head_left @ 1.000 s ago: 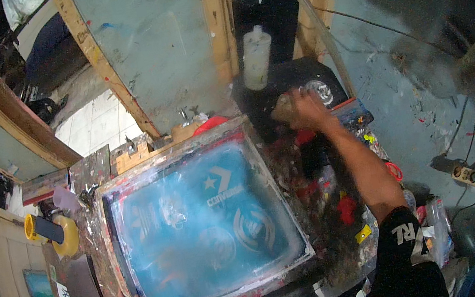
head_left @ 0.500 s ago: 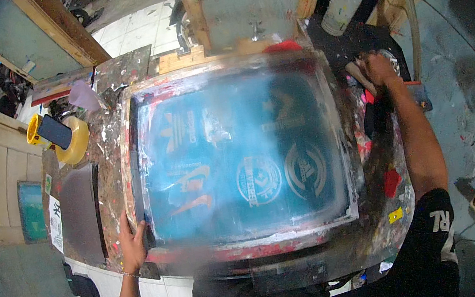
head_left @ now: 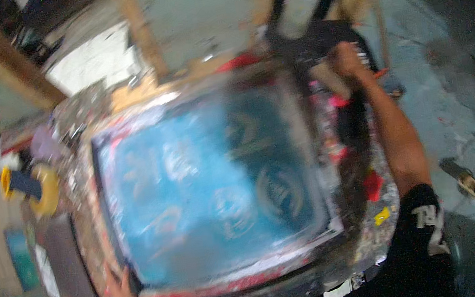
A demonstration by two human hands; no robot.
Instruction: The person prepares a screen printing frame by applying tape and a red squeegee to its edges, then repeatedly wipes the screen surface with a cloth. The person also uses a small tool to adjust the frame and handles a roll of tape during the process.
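Note:
A silk-screen frame (head_left: pixel 222 287) with blue mesh (head_left: pixel 192 174) and several pale designs on it lies flat on the worktable. My left hand (head_left: pixel 124 294) grips its lower left corner, thumb on the near side of the rim. Past the frame's far right corner, my right hand (head_left: pixel 346 59) is closed round a pale wooden piece, which looks like a squeegee (head_left: pixel 329 79). Motion smears the fingers of that hand. Beneath and beside it lies dark cloth or a dark surface.
A translucent bottle (head_left: pixel 302 4) stands at the far right. On the left are yellow tape rolls (head_left: pixel 45 190) with a phone (head_left: pixel 26 184) against them, and a dark flat panel (head_left: pixel 68 259). A red scrap (head_left: pixel 372 184) and a yellow piece (head_left: pixel 382 216) lie right of the frame. A power strip (head_left: pixel 472 186) is on the floor.
The view has swung, so the scene sits further left and is blurred. My right hand has lifted the wooden piece slightly; my left hand keeps its place on the frame's corner.

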